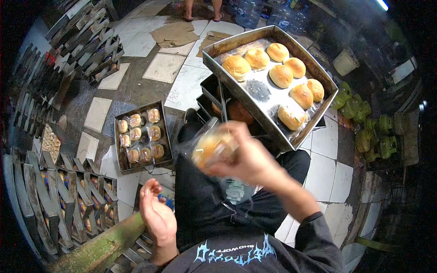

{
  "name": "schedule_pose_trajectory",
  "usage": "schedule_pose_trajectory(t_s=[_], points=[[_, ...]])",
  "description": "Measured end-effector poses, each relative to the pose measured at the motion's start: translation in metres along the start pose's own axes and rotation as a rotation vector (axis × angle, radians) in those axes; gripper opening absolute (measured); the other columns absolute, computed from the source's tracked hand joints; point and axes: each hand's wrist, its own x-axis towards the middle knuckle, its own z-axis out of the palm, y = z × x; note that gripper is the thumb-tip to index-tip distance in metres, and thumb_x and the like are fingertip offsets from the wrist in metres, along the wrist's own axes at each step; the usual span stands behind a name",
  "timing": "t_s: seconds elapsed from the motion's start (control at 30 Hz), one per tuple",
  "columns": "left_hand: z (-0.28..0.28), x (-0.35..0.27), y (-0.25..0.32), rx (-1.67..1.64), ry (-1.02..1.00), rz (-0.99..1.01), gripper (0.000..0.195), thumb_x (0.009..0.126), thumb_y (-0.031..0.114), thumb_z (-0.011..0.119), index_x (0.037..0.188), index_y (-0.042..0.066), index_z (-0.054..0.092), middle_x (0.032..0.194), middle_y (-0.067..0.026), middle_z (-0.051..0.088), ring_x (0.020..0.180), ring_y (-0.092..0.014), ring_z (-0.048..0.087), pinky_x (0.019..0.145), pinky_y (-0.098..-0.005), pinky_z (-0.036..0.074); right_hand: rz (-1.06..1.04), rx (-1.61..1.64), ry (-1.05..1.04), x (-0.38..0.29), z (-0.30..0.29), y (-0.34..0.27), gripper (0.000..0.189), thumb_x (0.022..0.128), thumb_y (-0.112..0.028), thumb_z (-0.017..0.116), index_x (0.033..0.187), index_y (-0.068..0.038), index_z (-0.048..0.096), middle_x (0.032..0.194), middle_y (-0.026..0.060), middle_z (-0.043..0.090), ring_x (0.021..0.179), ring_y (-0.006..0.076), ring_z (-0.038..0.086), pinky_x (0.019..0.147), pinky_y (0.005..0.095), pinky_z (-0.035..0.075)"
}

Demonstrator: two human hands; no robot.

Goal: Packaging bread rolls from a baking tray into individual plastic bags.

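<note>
My right hand point(251, 158) grips a round bun in a clear plastic bag point(206, 148) over my lap; both are blurred. My left hand point(157, 213) is raised at the lower left, palm turned inward, fingers loosely curved and holding nothing. Beyond the right hand, a large metal baking tray point(239, 43) stands tilted in view, with several unwrapped golden buns point(281, 75) on its pale lining. To the left on the floor lies a smaller dark tray point(168, 136) with several wrapped buns point(154, 133). A bundle of printed slips point(235, 191) rests on my lap.
Stacked metal trays point(51, 201) fill the left, beside a mossy green pole point(106, 237). Dark trays point(210, 85) sit under the large one. Green gas cylinders point(382, 136) stand right. Water jugs point(249, 13), flattened cardboard point(174, 34) and another person's legs point(202, 8) are at the far side.
</note>
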Motion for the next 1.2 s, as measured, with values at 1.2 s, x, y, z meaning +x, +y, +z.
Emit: schedule_pose_trajectory(t_s=[1.2], points=[[0.054, 0.003, -0.142, 1.279, -1.432, 0.731, 0.032, 0.081, 0.029, 0.06, 0.101, 0.004, 0.058, 0.101, -0.0127, 0.059, 0.1, -0.031, 0.053, 0.091, -0.0397, 0.04, -0.076, -0.57, 0.059, -0.143, 0.039, 0.146, 0.014, 0.069, -0.016, 0.07, 0.075, -0.007, 0.062, 0.088, 0.0097, 0.058, 0.087, 0.0333, 0.051, 0.08, 0.0414, 0.04]])
